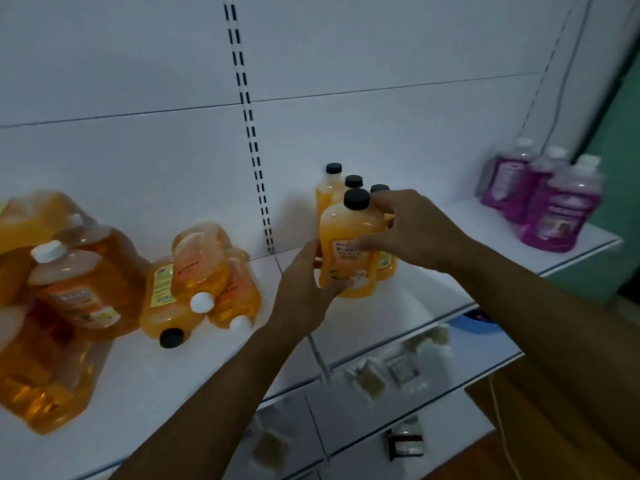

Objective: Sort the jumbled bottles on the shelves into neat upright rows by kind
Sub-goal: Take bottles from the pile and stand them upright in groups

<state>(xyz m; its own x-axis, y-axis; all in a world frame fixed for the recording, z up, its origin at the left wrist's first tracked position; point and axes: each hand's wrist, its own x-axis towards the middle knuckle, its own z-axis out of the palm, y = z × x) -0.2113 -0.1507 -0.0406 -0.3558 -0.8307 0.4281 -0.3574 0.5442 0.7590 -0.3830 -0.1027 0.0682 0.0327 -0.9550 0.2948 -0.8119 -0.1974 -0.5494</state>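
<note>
Head cam is looking down at a white shelf (450, 296), with both hands on one orange bottle (349, 247) that has a black cap, standing upright at the near end of a little cluster. The left hand (304, 289) cups the bottle's lower left side, thumb curled under near the base. The right hand (408, 230) wraps it from the right, with the thumb across the label and one finger stretched up toward the cap. So both are gripping it, fingers curled around it rather than spread.

Progress-wise I'd say it's partway. Behind that bottle, three more black caps (353, 181) stand upright near the back wall (346, 46), so that row is basically forming. Far right, the purple bottles (540, 199) are upright and grouped too, and look done, though it's blurry over there.

What's left is the mess on the left. A pile of orange bottles (204, 282) lies tipped over, some with white caps and at least one black cap (171, 337) pointing toward the camera, so kinds are mixed. Further left, the big jugs (76, 278) lean on each other, none really straight. The lower shelf (398, 375) has small stuff I can't make out.
</note>
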